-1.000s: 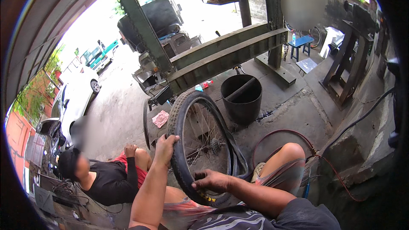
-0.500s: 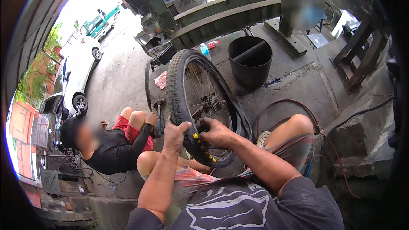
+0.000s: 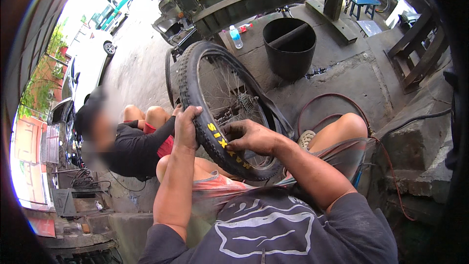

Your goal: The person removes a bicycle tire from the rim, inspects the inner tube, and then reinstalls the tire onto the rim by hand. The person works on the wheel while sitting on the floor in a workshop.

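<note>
A bicycle wheel (image 3: 233,101) with a knobby black tire (image 3: 188,71) leans upright between my knees. Yellow lettering runs along the near sidewall. Spokes and a rear sprocket cluster (image 3: 248,101) show inside the rim. My left hand (image 3: 186,126) is closed around the tire's left side, thumb on top. With bent fingers my right hand (image 3: 251,139) grips the tire's inner edge next to the lettering; its fingertips are partly hidden. A loose black rubber strip (image 3: 275,112) bulges off the wheel's right side; I cannot tell whether it is inner tube or tire.
Beyond the wheel stand a black bucket (image 3: 289,51) and a water bottle (image 3: 236,37). A red hose (image 3: 337,95) curls by my right knee. A co-worker (image 3: 139,146) crouches close on the left. A green steel beam (image 3: 268,0) crosses the far side; a blue stool (image 3: 365,3) stands behind.
The tire has turned, so more yellow lettering faces me. Both hands are slightly higher in view, still on the tire. The co-worker leans nearer the wheel, and the pink cloth is out of sight.
</note>
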Motion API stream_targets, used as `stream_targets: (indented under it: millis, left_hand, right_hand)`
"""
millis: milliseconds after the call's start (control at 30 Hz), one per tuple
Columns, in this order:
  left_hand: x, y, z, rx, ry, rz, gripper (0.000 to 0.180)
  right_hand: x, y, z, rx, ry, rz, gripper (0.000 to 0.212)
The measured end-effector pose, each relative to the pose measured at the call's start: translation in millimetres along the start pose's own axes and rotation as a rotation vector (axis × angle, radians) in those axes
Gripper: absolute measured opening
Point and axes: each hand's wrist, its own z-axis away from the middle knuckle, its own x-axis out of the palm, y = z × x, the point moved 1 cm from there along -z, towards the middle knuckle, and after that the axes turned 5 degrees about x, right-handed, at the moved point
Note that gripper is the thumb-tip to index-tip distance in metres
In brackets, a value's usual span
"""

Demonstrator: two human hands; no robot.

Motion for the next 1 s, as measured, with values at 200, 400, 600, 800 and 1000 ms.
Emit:
stream_targets:
  millis: [200, 400, 600, 800, 1000]
  left_hand:
    - [13.1, 22.3, -8.1, -0.106, -0.025, 0.103, 0.042]
    - [1.2, 21.2, -16.3, -0.154, -0.026, 0.074, 0.049]
    - [-2.9, 21.5, -21.2, -0.141, -0.036, 0.058, 0.057]
    - [4.4, 38.9, -32.1, -0.16, -0.119, 0.16, 0.056]
    - [26.9, 59.3, -44.8, -0.143, -0.118, 0.043, 0.056]
  right_hand:
    - [-12.1, 52.5, 12.3, -0.109, 0.061, 0.459, 0.045]
    - [1.9, 61.2, 14.5, -0.053, 0.187, 0.178, 0.032]
    - [-3.7, 56.7, 15.9, 0.018, 0.077, 0.202, 0.037]
    - [-2.6, 44.5, 17.5, 0.12, -0.001, -0.117, 0.044]
    - [-0.7, 26.9, 30.4, 0.114, -0.044, -0.049, 0.035]
